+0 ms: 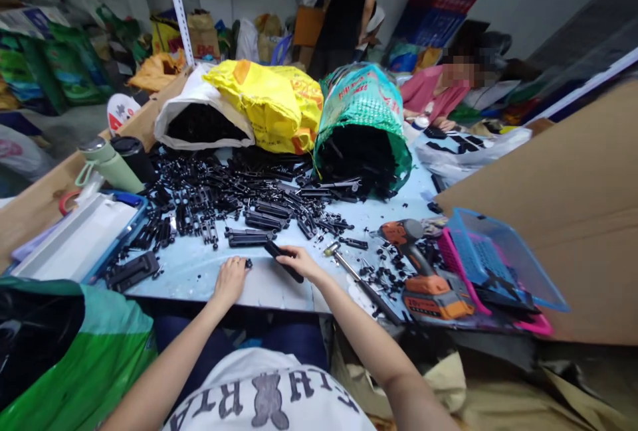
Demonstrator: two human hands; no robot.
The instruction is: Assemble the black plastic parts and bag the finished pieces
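Note:
My right hand is closed around a long black plastic part, tilted above the table's front edge. To its left, my left hand pinches a small black piece too small to name. Just beyond both hands lie several assembled black folding parts, set side by side. Behind them spreads a large heap of loose black plastic parts. A hammer rests right of my right hand, beside scattered small black pieces.
An orange and grey cordless drill lies at the right, by a blue plastic basket. White, yellow and green sacks line the back. A green bottle stands left. A co-worker in pink sits opposite.

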